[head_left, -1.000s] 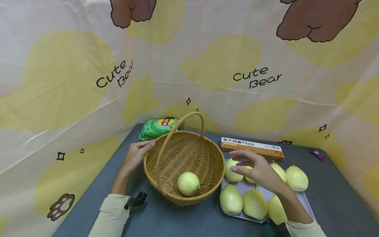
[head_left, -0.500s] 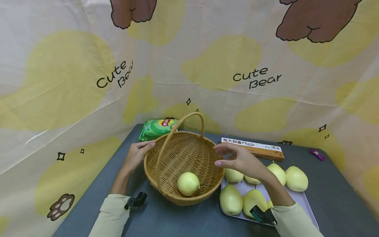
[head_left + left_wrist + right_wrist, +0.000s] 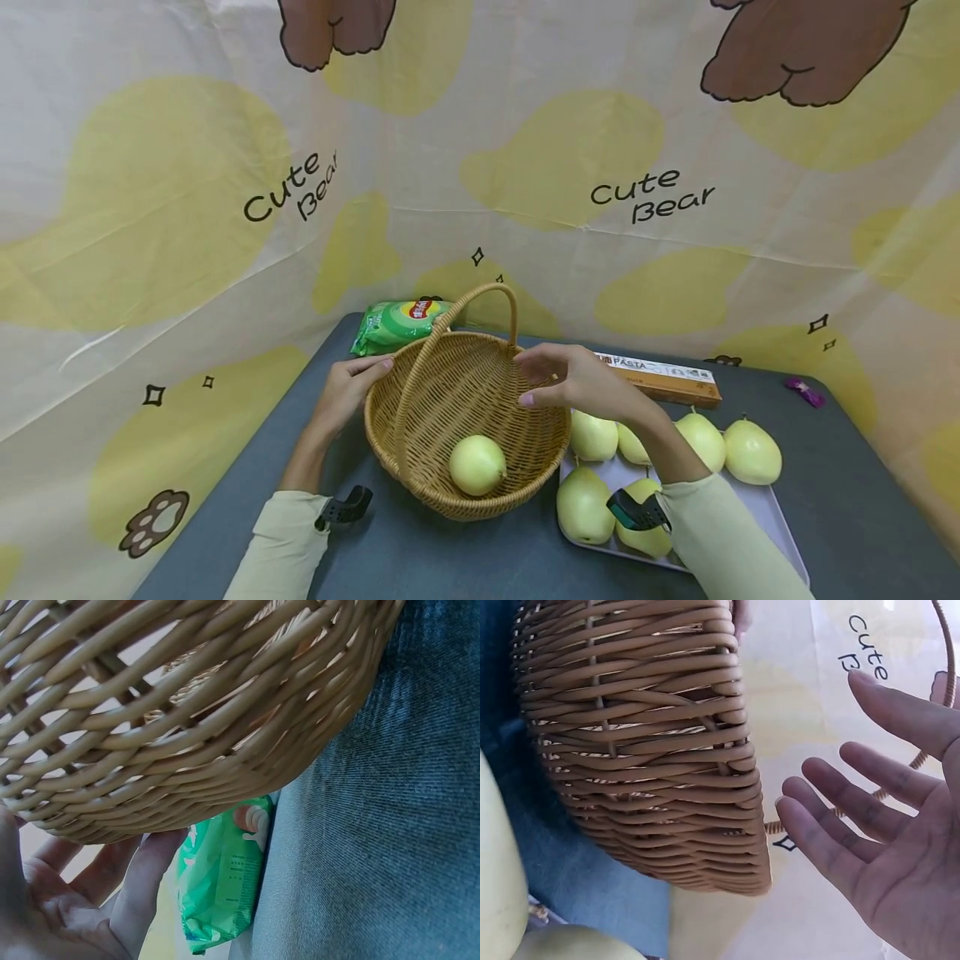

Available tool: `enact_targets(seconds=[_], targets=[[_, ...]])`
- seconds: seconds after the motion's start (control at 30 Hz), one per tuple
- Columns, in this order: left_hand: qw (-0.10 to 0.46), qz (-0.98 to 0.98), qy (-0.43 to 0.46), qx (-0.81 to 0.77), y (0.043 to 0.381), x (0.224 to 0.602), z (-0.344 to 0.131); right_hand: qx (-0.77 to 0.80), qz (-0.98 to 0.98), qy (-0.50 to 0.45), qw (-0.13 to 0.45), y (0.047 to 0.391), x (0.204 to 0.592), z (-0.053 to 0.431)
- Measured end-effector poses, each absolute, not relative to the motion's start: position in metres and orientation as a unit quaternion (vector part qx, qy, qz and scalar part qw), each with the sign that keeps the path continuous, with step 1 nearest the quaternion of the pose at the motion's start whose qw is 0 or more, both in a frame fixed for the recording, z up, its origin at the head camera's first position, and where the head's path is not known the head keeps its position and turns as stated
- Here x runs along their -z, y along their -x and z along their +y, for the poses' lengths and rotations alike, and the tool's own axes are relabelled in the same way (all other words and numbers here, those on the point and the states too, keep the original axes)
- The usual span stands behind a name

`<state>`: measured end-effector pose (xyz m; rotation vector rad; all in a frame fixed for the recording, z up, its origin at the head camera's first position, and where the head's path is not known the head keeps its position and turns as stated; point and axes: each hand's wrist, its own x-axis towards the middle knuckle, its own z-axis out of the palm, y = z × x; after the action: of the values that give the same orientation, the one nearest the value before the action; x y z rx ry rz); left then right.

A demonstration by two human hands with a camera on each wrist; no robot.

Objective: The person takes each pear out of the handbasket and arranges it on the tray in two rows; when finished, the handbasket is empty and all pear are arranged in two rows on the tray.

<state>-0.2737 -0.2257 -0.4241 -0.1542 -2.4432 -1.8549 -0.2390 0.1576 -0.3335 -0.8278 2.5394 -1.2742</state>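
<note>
A tan wicker basket (image 3: 420, 433) with a tall arched handle stands tilted toward me in the middle of the table, one pale green pear (image 3: 477, 465) lying in it. My left hand (image 3: 343, 402) grips the basket's left rim, thumb over the edge and fingers on the outer weave, as the left wrist view also shows. Over the right rim hovers my right hand (image 3: 581, 382), its fingers loosely bent and holding nothing; in the right wrist view the palm (image 3: 911, 892) is apart from the weave. Several more pears (image 3: 585, 506) lie on a pale lilac tray (image 3: 776, 521), partly hidden by my right arm.
A green chip bag (image 3: 393, 327) lies behind the basket at the left. Behind the tray is a pasta box (image 3: 675, 383), partly covered by my right hand. A small purple wrapped item (image 3: 804, 391) lies at the far right. A printed cloth hangs behind the table (image 3: 450, 558).
My right hand has moved left from above the tray to over the basket's right rim, with nothing in it. My left hand, the basket and its pear have stayed put.
</note>
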Motion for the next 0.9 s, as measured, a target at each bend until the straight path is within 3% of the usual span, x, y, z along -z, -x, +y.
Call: enact_targets(seconds=[0.53, 0.9], targets=[[0.035, -0.798, 0.052, 0.6, 0.275, 0.425, -0.227, 0.415, 0.848, 0.279, 0.175, 0.275, 0.327, 0.126], [0.038, -0.796, 0.054, 0.601, 0.275, 0.425, -0.227, 0.326, 0.844, 0.346, 0.247, 0.284, 0.319, 0.103]])
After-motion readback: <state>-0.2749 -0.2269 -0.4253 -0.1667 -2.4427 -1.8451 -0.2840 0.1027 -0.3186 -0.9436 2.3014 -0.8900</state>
